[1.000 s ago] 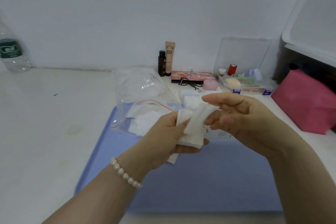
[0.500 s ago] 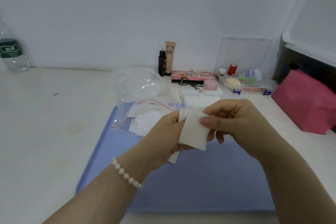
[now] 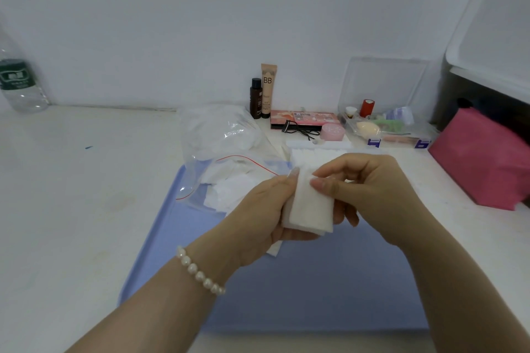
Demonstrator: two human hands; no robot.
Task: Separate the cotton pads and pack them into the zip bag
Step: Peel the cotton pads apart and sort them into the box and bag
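Observation:
A small stack of white square cotton pads (image 3: 311,210) is held above the blue tray (image 3: 315,289). My left hand (image 3: 258,209) grips the stack from the left side. My right hand (image 3: 370,195) pinches the upper edge of the front pad with thumb and forefinger. A clear zip bag (image 3: 226,183) with a red seal line lies open on the tray's far left corner, with several pads inside it. A row of stacked cotton pads (image 3: 315,156) lies behind my hands, partly hidden.
A clear plastic bag of white material (image 3: 218,132) sits behind the zip bag. Cosmetics (image 3: 265,92), a palette (image 3: 304,119) and a clear box (image 3: 384,126) line the back wall. A pink pouch (image 3: 484,157) lies right, a water bottle (image 3: 20,83) far left.
The pad that was bent between my hands now lies flat against the stack. My right hand has moved down from an open reach to pinching the pad's top edge.

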